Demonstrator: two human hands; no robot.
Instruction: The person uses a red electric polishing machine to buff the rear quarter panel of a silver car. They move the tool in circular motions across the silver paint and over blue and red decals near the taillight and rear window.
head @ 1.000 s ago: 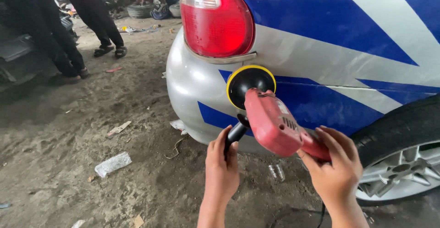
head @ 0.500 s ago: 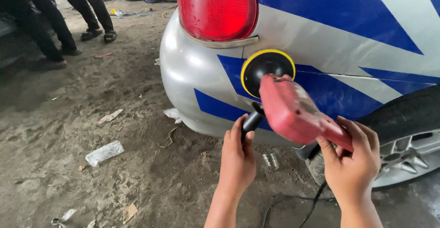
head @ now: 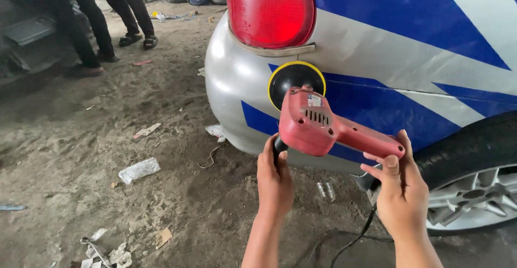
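A car fills the right side of the view, its rear quarter painted blue with broad silver-white stripes, and its silver bumper curves round at the corner. A dirt floor spreads out to the left, strewn with scraps of paper and plastic. At the lower right sits the rear tyre with a silver alloy wheel inside it. A red tail light stands above the bumper at the top of the frame. In the upper left, two people in dark trousers stand on the dirt, well apart from the car.

A red polisher is held against the car just below the tail light, its round black pad with a yellow rim pressed flat to the panel where silver meets blue. The right hand grips the rear handle of the polisher, fingers wrapped round it from beneath with the thumb over the top. The left hand is closed on the black side handle under the tool's body; its fingers are mostly hidden behind the hand, but they seem clamped round the grip. A black cord trails from the rear of the tool down to the floor.
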